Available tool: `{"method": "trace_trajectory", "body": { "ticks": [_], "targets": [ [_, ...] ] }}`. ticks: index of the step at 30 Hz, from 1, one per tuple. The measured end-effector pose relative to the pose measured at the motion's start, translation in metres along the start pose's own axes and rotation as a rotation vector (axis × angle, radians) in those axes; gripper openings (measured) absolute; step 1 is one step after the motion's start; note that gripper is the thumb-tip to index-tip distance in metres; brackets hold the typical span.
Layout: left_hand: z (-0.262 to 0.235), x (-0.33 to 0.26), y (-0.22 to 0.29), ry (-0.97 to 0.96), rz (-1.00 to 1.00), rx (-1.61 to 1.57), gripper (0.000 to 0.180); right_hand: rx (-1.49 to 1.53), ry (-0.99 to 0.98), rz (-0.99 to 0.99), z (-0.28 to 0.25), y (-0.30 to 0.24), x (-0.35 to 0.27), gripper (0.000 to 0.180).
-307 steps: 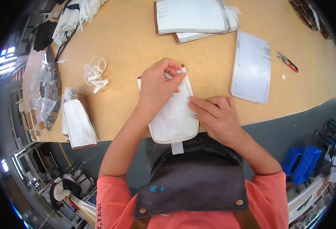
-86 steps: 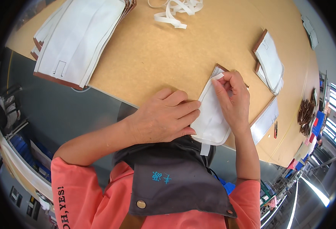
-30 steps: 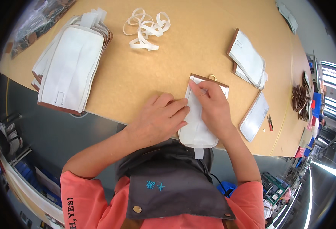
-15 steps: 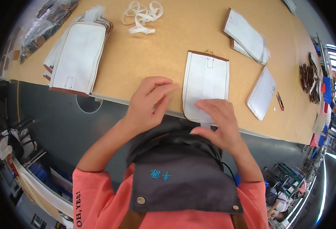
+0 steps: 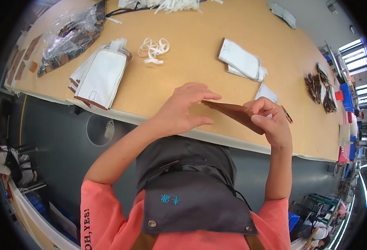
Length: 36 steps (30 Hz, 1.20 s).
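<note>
A flat brown panel (image 5: 233, 113) is raised above the table's front edge, tilted, with its brown face showing. My right hand (image 5: 271, 121) pinches it at the right end between thumb and fingers. At the other end is my left hand (image 5: 187, 107), its thumb and fingers spread apart. The fingertips reach the panel's left corner; whether they touch it I cannot tell. Behind my right hand lies a white-faced panel (image 5: 266, 92), partly hidden. A small red and black tool (image 5: 288, 115) shows beside that hand.
White panels with brown edges form a stack (image 5: 102, 75) at the left. Near it lie a tangled white ribbon (image 5: 153, 49) and clear plastic bagging (image 5: 69, 39) over brown pieces. More white panels (image 5: 241, 58) rest farther right, and a brown bundle (image 5: 320, 89) sits at the right edge.
The panel that lay white side up on the table is now lifted and tilted, brown side showing. My right hand has taken hold of it. The view has shifted, showing more of the far table.
</note>
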<state>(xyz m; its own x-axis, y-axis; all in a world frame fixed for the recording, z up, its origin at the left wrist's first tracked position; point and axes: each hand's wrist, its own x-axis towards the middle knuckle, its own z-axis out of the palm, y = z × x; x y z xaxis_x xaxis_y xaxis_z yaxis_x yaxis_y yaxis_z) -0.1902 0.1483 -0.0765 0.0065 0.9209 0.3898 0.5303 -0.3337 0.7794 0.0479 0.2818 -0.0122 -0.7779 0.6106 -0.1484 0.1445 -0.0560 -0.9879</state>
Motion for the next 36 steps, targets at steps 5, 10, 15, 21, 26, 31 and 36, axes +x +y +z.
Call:
{"method": "trace_trajectory", "body": {
  "ticks": [5, 10, 15, 21, 26, 31, 36],
  "targets": [
    [0.007, 0.011, 0.029, -0.052, -0.329, -0.634, 0.036, 0.154, -0.05, -0.048, -0.033, -0.004, 0.002, 0.019],
    [0.009, 0.006, 0.051, 0.032, -0.419, -0.652, 0.021, 0.19, -0.036, -0.035, -0.035, -0.005, 0.0, 0.018],
    [0.014, 0.001, 0.052, 0.164, -0.515, -0.646, 0.017, 0.285, -0.21, -0.098, -0.041, 0.003, 0.012, 0.038],
    [0.009, 0.008, 0.051, 0.332, -0.633, -1.135, 0.027, 0.812, -0.256, -0.149, -0.013, 0.053, 0.012, 0.072],
    [0.017, 0.002, 0.05, 0.385, -0.601, -1.248, 0.032, 0.609, 0.131, -0.097, 0.033, 0.077, -0.009, 0.04],
    [0.03, -0.023, 0.04, 0.422, -0.619, -0.987, 0.035, 0.715, 0.204, -0.147, 0.032, 0.079, -0.017, 0.038],
    [0.049, -0.034, 0.033, 0.42, -0.569, -0.832, 0.03, 0.719, 0.203, -0.123, 0.03, 0.081, -0.023, 0.039]
  ]
}}
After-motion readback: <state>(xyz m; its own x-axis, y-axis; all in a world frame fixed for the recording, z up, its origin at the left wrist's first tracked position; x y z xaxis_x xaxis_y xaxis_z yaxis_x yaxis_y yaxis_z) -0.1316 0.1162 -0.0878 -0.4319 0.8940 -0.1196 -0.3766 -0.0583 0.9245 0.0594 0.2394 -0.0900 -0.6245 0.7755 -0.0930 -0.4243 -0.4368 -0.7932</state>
